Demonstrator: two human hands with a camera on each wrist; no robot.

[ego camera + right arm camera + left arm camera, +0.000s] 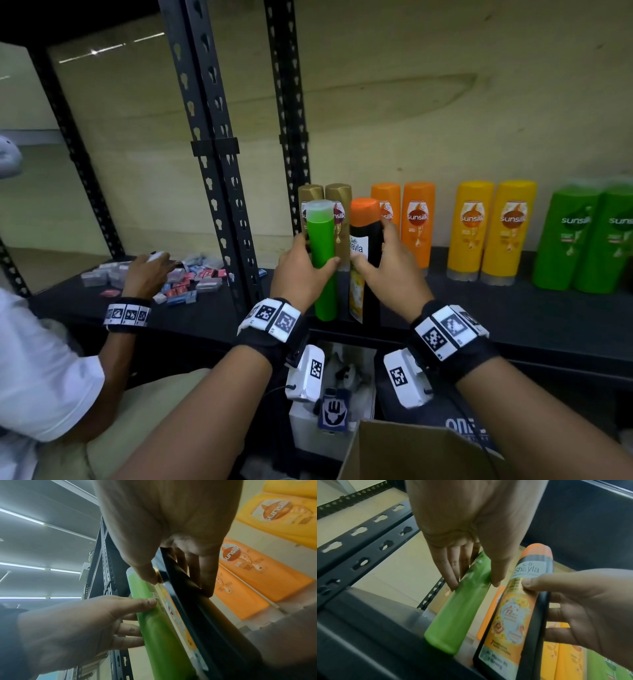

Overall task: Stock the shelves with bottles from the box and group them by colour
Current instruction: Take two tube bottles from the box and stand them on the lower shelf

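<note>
Head view shows the left hand [298,270] gripping an upright green bottle [322,260]; its green group [582,240] stands at three o'clock. The right hand [394,274] clasps the black bottle [368,240].

Bare forearms, each wrist banded in black with a white camera rig.

The left hand [301,274] and right hand [394,277] are bare, no gloves or rings that I can make out. A wide black strap [274,339] wraps each wrist, topped with white square tiles [275,317] printed with black-and-white coded patterns. Under each wrist hangs a white boxy camera housing [306,373] carrying one more coded tag, and a thin black cable [274,390] loops from the left one.
</note>
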